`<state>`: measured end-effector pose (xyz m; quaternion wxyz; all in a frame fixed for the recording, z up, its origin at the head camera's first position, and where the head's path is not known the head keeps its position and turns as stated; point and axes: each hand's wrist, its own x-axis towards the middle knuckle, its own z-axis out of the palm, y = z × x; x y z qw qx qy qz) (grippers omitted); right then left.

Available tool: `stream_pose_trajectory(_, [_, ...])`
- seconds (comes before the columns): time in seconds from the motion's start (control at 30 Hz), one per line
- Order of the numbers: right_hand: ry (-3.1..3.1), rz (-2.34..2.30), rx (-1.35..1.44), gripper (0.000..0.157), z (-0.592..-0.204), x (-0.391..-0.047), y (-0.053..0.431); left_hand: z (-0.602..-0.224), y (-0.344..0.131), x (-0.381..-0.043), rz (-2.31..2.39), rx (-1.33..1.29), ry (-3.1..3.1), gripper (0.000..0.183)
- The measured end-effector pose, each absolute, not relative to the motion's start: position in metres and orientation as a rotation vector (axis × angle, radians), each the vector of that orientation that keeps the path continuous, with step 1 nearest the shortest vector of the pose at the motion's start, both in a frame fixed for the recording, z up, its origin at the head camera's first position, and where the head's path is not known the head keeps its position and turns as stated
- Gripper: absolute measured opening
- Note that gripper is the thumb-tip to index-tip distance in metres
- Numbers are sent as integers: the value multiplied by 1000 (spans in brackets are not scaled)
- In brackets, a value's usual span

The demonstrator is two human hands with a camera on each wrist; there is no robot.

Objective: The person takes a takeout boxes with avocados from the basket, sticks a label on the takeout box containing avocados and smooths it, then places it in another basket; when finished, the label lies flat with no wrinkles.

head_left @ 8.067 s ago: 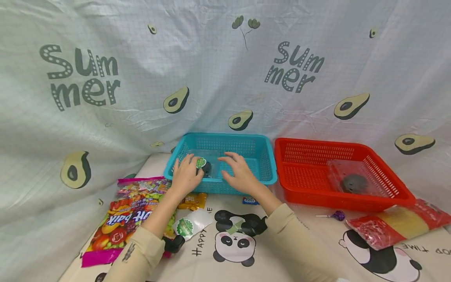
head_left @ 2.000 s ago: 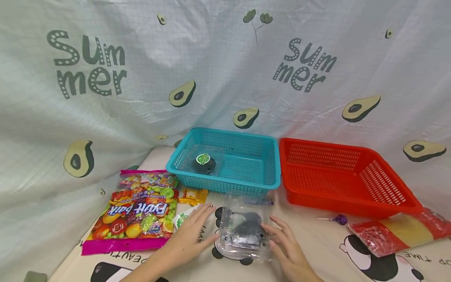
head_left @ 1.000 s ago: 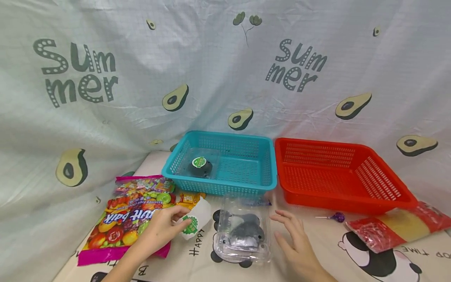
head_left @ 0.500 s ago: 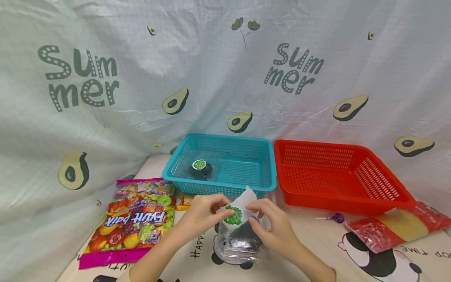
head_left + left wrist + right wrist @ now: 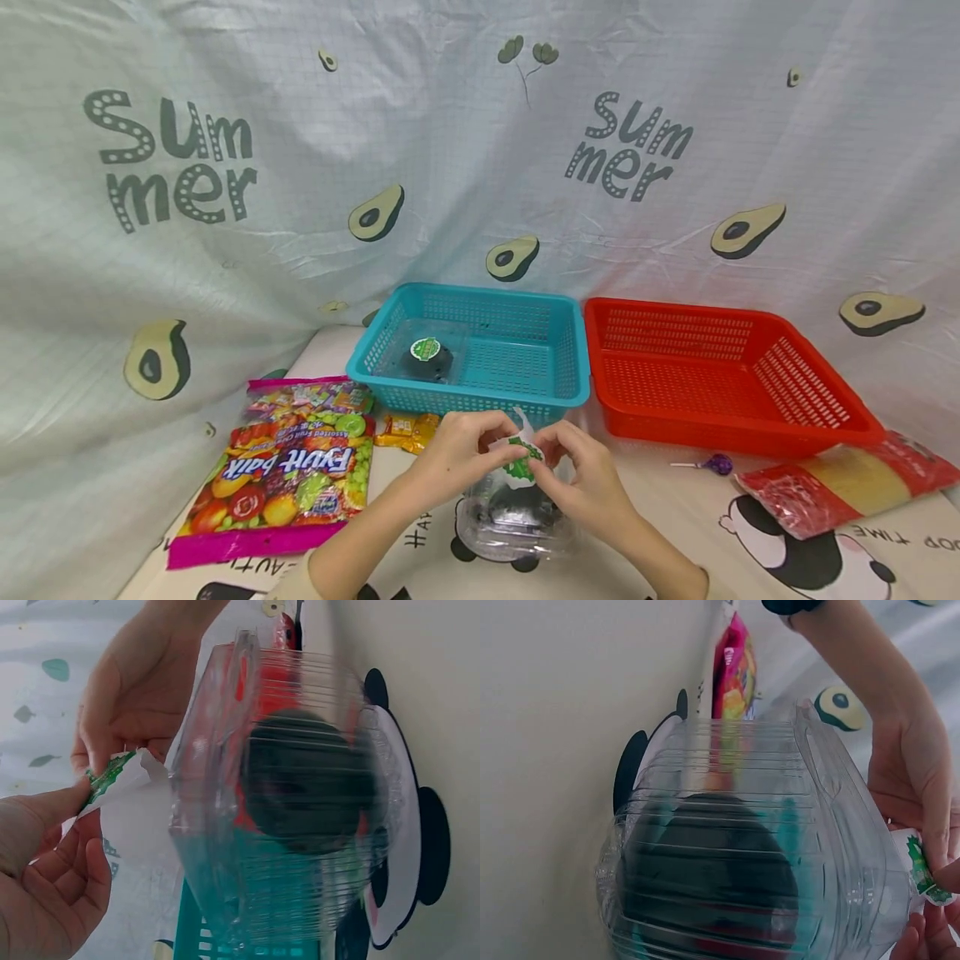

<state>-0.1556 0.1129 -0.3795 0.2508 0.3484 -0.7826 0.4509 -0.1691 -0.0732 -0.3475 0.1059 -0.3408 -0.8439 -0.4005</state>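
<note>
Both hands meet above a clear plastic clamshell box (image 5: 517, 537) on the table. My left hand (image 5: 459, 454) and my right hand (image 5: 588, 482) pinch a green round sticker (image 5: 521, 463) on white backing paper between thumbs and fingers. In the left wrist view the paper (image 5: 131, 784) bends between the fingertips. Whether the sticker is partly off its paper, I cannot tell. A dark rounded item (image 5: 712, 870) sits inside the box, seen through the ridged plastic in both wrist views. The box's back part is hidden by the hands in the head view.
A blue basket (image 5: 468, 398) behind holds another clear box with a green label (image 5: 425, 348) over a dark item. Right of it stands a red basket (image 5: 735, 429). A fruit candy bag (image 5: 281, 471) and orange packet (image 5: 408, 432) lie left; a lollipop (image 5: 717, 463) and red-yellow packet (image 5: 847, 483) right.
The clamshell has gone from the red basket to the table. My left hand has lifted the sticker paper from the table over the box, and my right hand has joined it there.
</note>
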Motion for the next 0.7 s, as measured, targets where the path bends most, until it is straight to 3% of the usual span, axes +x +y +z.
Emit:
stream_pose_trajectory(0.37, [-2214,1360,885,13,-356,-143,112,-352,-82,-174,-1387,-929,-2529,13])
stream_pose_trajectory(0.7, [-2242,1357,898,14,-371,-152,115,-353,-92,-173,-1340,-944,-2569,14])
